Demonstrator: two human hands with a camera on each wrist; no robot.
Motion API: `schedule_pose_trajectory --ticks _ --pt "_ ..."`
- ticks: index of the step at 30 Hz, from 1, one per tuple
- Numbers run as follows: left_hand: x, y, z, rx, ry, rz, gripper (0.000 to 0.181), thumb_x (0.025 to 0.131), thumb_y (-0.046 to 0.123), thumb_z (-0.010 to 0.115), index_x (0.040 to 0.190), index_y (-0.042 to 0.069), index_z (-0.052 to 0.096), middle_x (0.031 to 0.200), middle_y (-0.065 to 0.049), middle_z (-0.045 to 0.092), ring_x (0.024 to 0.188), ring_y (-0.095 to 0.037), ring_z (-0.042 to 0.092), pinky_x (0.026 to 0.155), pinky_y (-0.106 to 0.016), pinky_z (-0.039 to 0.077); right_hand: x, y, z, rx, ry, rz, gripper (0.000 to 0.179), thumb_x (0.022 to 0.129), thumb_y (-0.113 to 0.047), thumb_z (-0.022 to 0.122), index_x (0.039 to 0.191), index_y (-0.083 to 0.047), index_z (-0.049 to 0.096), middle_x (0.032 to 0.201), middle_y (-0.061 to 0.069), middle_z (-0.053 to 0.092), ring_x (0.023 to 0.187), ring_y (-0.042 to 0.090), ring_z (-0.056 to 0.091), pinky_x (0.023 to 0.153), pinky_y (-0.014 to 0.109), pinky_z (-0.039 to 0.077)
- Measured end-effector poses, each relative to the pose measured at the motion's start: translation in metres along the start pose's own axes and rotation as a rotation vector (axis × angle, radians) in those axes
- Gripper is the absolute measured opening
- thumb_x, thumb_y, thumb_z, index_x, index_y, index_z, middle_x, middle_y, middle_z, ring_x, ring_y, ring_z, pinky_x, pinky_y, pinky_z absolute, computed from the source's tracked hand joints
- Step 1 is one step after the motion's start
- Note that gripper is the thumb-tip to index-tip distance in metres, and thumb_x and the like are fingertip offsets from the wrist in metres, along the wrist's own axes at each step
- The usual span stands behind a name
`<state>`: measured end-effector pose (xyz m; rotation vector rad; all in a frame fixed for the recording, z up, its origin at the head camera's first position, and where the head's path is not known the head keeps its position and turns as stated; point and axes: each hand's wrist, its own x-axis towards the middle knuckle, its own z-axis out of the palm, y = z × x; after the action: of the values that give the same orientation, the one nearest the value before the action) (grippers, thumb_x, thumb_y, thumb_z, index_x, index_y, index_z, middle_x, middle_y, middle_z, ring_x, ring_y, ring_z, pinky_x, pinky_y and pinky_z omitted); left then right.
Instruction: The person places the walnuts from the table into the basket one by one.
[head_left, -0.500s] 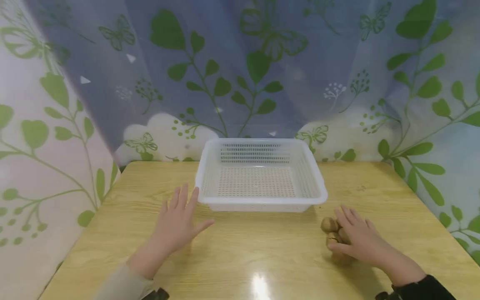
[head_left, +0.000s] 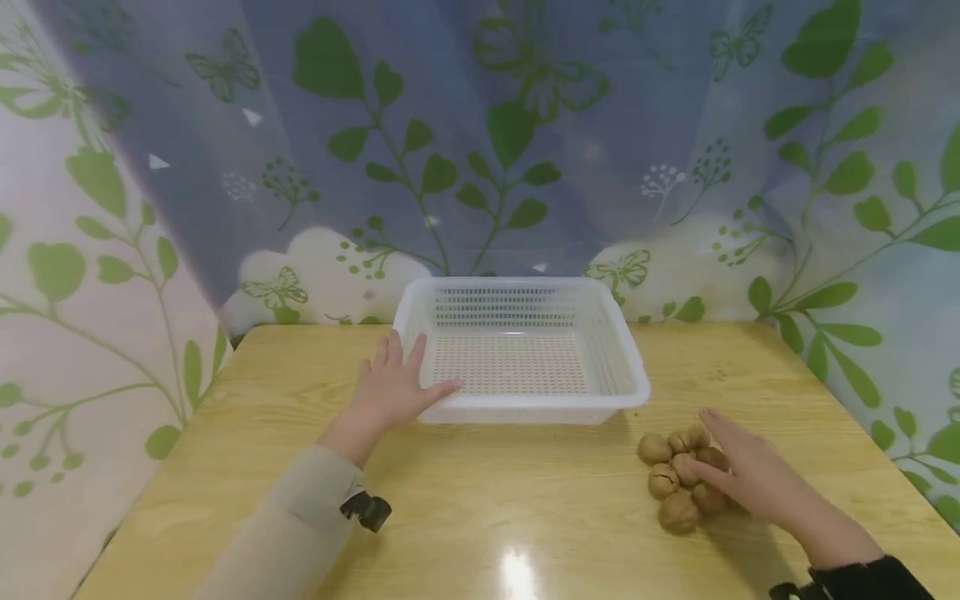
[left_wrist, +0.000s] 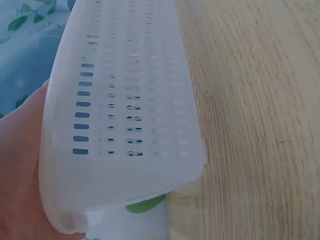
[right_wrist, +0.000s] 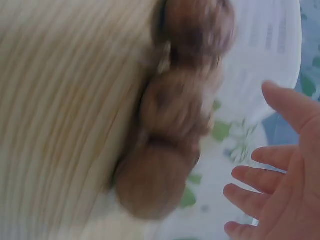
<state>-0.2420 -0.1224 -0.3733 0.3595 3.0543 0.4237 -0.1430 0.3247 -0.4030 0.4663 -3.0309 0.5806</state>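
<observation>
A white plastic basket (head_left: 525,402) with slotted walls stands on the wooden table. My left hand (head_left: 386,390) is at its front left corner, fingers spread and straight, overlapping the rim. In the left wrist view, part of that hand (left_wrist: 20,170) shows beside the basket's slotted side (left_wrist: 125,170). Several brown walnuts (head_left: 679,512) lie in a cluster on the table, right of the basket. Over the cluster's right side is my right hand (head_left: 761,475), fingers extended and hiding some walnuts. The right wrist view shows its fingers apart, beside blurred walnuts (right_wrist: 152,182), with nothing held.
The pale wooden table (head_left: 525,492) extends around the basket and walnuts. Behind it hangs a blue and white curtain (head_left: 465,167) printed with green leaves and butterflies, close to the basket's back. A dark strap piece (head_left: 366,510) sits at the left sleeve.
My left hand has moved forward and right, from beside the basket onto its front left corner. My right hand has shifted slightly right, showing more walnuts.
</observation>
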Motion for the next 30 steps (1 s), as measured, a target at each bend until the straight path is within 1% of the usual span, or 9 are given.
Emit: schedule_pose_trajectory --ticks 3,7,13,18,21,24,25,28,30 --pt "0.000 -0.004 0.004 -0.015 -0.012 -0.001 0.103 0.078 0.081 0.032 0.151 0.011 0.012 0.150 -0.029 -0.004 0.138 -0.041 -0.004 0.105 -0.063 0.009 -0.002 0.013 -0.006 0.046 -0.008 0.054 0.069 0.093 -0.030 0.058 0.135 0.017 0.031 0.132 0.041 0.033 0.117 0.057 0.034 0.091 0.066 0.030" --pt "-0.005 -0.005 0.005 -0.010 0.004 0.011 0.104 0.077 0.082 0.032 0.150 0.011 0.015 0.151 -0.029 -0.004 0.138 -0.043 -0.002 0.105 -0.061 0.010 -0.001 0.028 -0.012 0.090 -0.053 0.139 0.064 0.097 -0.031 0.051 0.133 0.018 0.032 0.129 0.043 0.035 0.114 0.058 0.036 0.087 0.064 0.035" --pt "-0.012 -0.002 0.007 0.015 0.028 0.021 0.103 0.076 0.083 0.031 0.150 0.011 0.020 0.150 -0.030 -0.001 0.137 -0.045 0.002 0.106 -0.060 0.012 0.000 0.041 -0.012 0.110 -0.114 0.160 0.059 0.097 -0.030 0.051 0.130 0.017 0.039 0.126 0.039 0.043 0.107 0.051 0.049 0.081 0.058 0.043" --pt "-0.016 -0.001 0.012 0.006 0.043 0.021 0.103 0.076 0.083 0.031 0.149 0.011 0.022 0.150 -0.030 0.000 0.137 -0.045 0.002 0.106 -0.060 0.012 -0.011 0.049 -0.014 0.236 -0.246 0.179 0.061 0.095 -0.029 0.053 0.131 0.017 0.037 0.128 0.038 0.042 0.107 0.048 0.052 0.078 0.051 0.048" --pt "-0.019 0.000 0.013 -0.005 0.042 0.022 0.103 0.076 0.083 0.033 0.149 0.011 0.022 0.150 -0.030 0.000 0.137 -0.044 0.002 0.106 -0.060 0.012 -0.020 0.055 -0.015 0.319 -0.325 0.153 0.060 0.095 -0.025 0.055 0.130 0.019 0.036 0.126 0.040 0.042 0.104 0.048 0.053 0.075 0.046 0.050" --pt "-0.020 0.002 0.013 -0.016 0.047 0.028 0.100 0.078 0.080 0.035 0.149 0.011 0.023 0.150 -0.030 0.000 0.138 -0.044 0.002 0.106 -0.061 0.013 -0.027 0.062 -0.012 0.362 -0.355 0.108 0.056 0.092 -0.020 0.059 0.127 0.020 0.039 0.121 0.041 0.045 0.100 0.048 0.055 0.071 0.037 0.052" --pt "-0.019 0.002 0.013 -0.017 0.050 0.029 0.100 0.078 0.080 0.036 0.149 0.011 0.023 0.150 -0.030 0.000 0.138 -0.043 0.002 0.105 -0.061 0.014 -0.029 0.064 -0.011 0.364 -0.356 0.085 0.054 0.092 -0.019 0.059 0.125 0.020 0.041 0.119 0.041 0.046 0.098 0.042 0.058 0.069 0.034 0.052" --pt "-0.018 0.003 0.012 -0.016 0.052 0.029 0.099 0.078 0.080 0.035 0.149 0.012 0.023 0.150 -0.029 -0.001 0.138 -0.043 0.002 0.105 -0.060 0.014 -0.031 0.068 -0.006 0.353 -0.336 0.064 0.051 0.089 -0.019 0.063 0.121 0.017 0.047 0.115 0.039 0.050 0.092 0.029 0.062 0.066 0.028 0.052" --pt "-0.017 0.003 0.012 -0.013 0.052 0.026 0.100 0.078 0.081 0.034 0.149 0.012 0.022 0.151 -0.029 -0.001 0.138 -0.043 0.002 0.106 -0.060 0.013 -0.031 0.070 -0.004 0.333 -0.315 0.056 0.049 0.088 -0.020 0.065 0.119 0.015 0.050 0.113 0.037 0.052 0.087 0.021 0.064 0.065 0.028 0.052"
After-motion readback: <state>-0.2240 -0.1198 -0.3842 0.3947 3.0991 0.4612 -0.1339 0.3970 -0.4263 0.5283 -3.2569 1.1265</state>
